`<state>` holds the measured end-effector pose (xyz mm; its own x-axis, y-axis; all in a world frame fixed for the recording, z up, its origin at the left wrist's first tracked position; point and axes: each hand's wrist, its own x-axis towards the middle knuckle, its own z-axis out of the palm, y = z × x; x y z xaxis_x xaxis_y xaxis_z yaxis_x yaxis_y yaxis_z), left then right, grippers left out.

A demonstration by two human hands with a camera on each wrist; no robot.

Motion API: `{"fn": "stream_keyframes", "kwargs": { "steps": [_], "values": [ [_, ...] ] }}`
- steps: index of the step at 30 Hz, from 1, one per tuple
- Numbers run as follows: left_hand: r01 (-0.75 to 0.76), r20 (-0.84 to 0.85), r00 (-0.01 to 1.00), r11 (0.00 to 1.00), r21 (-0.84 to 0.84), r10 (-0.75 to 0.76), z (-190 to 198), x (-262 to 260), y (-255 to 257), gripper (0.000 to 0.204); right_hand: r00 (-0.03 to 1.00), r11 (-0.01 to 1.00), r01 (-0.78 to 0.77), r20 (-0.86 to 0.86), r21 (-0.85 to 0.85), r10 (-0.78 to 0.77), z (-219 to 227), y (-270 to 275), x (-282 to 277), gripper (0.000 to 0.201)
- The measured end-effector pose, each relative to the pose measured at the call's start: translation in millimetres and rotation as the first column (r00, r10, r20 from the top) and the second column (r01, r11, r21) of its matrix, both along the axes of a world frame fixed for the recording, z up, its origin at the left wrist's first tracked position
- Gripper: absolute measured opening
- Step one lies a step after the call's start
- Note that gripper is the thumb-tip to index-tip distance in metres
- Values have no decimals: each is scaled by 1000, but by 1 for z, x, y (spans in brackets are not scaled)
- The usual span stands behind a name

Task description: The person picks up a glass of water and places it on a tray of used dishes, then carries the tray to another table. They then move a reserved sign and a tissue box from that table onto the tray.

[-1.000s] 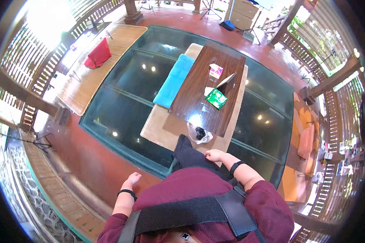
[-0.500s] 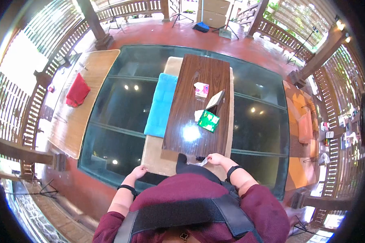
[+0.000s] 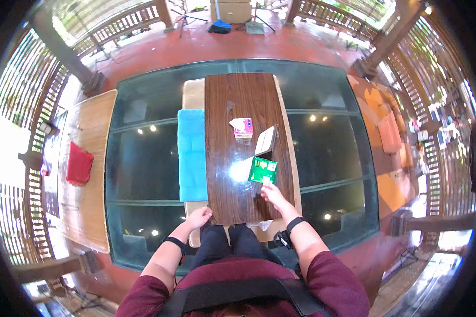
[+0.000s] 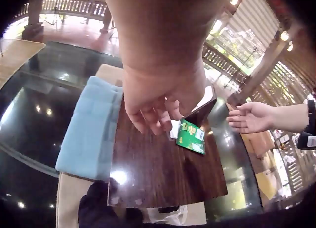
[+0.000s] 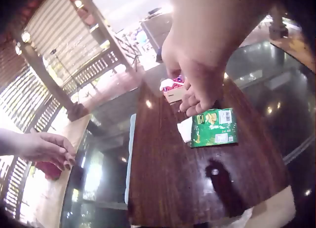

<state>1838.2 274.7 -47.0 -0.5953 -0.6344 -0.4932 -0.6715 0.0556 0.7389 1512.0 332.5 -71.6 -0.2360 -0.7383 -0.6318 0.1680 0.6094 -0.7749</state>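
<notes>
On the dark wooden table (image 3: 238,203) lies a green printed packet (image 3: 262,169), its food picture and white labels facing up in the right wrist view. My right hand (image 3: 274,195) reaches over the table to the packet's near edge, its fingers (image 5: 193,102) loosely bent and holding nothing. My left hand (image 3: 200,216) hovers by the table's near left corner with relaxed, empty fingers (image 4: 150,117). A white piece (image 5: 185,130) shows beside the packet. Behind it, a pale-faced panel (image 3: 267,140) leans upright.
A pink tissue box (image 3: 243,128) stands farther back on the table. A long blue cushion (image 3: 191,156) runs along the left side. At the near end, a clear plastic bag (image 4: 170,214) with something dark sits below the tabletop. Glass floor panels (image 3: 328,153) surround the table's mat.
The view has turned and come closer to the table. My right hand has moved from near the plastic bag forward to the green packet. My left hand has come up to the table corner.
</notes>
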Motion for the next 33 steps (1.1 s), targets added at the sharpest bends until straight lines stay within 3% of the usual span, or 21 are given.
{"fn": "stream_keyframes", "kwargs": {
  "steps": [1, 2, 3, 7, 8, 9, 11, 12, 15, 17, 19, 22, 25, 26, 28, 31, 33],
  "values": [
    [10, -52, 999, 1000, -4, -10, -6, -10, -16, 23, 988, 989, 145, 47, -16, -144, -4, -12, -1, 31],
    [-2, -61, 998, 995, 95, 8, -14, -20, -30, 22, 954, 957, 288, 94, -26, -284, -8, -24, -1, 30],
    [56, -80, 995, 997, 56, -52, -11, -32, -44, 22, 898, 906, 423, 142, -25, -416, -12, -35, 1, 30],
    [189, -155, 968, 979, -83, -200, 1, -99, -119, 22, 800, 790, 591, -10, -165, -600, -47, -82, -10, 31],
    [195, -173, 962, 974, -112, -212, -1, -113, -134, 22, 726, 726, 640, -112, -251, -679, -65, -95, -13, 41],
    [191, -175, 963, 977, -93, -205, -2, -125, -147, 22, 667, 756, 590, -355, -284, -655, -67, -105, -13, 43],
    [180, -176, 966, 982, -60, -188, -1, -147, -170, 21, 415, 830, 474, -757, -294, -505, -47, -126, -13, 48],
    [194, -164, 965, 978, -77, -205, -2, -155, -177, 21, 466, 805, 486, -678, -341, -569, -26, -137, -13, 53],
    [265, -254, 927, 961, -83, -277, -18, -167, -190, 20, 395, 852, 465, -805, -241, -443, -47, -155, -31, 54],
    [283, -301, 908, 957, -70, -291, -23, -166, -194, 18, 435, 851, 494, -798, -177, -418, -56, -160, -40, 50],
    [271, -345, 903, 963, -7, -257, -24, -161, -195, 18, 552, 857, 498, -715, -131, -430, -65, -162, -46, 44],
    [269, -302, 923, 961, 61, -239, -33, -152, -200, 18, 452, 827, 510, -745, -235, -491, -73, -166, -42, 36],
    [242, -270, 939, 967, 85, -211, -23, -146, -210, 18, 533, 772, 594, -607, -227, -589, -68, -168, -39, 32],
    [233, -257, 945, 968, 92, -203, -16, -146, -213, 17, 515, 755, 596, -592, -272, -620, -65, -168, -36, 32],
    [222, -260, 945, 973, 60, -200, -13, -145, -220, 19, 475, 714, 597, -556, -365, -682, -50, -166, -30, 30],
    [209, -302, 929, 977, -51, -215, -1, -148, -226, 22, 503, 730, 554, -538, -400, -676, -13, -150, -21, 30],
    [220, -323, 904, 953, -208, -280, 11, -153, -231, 25, 594, 717, 552, -403, -426, -697, 9, -135, -17, 27]
  ]
}}
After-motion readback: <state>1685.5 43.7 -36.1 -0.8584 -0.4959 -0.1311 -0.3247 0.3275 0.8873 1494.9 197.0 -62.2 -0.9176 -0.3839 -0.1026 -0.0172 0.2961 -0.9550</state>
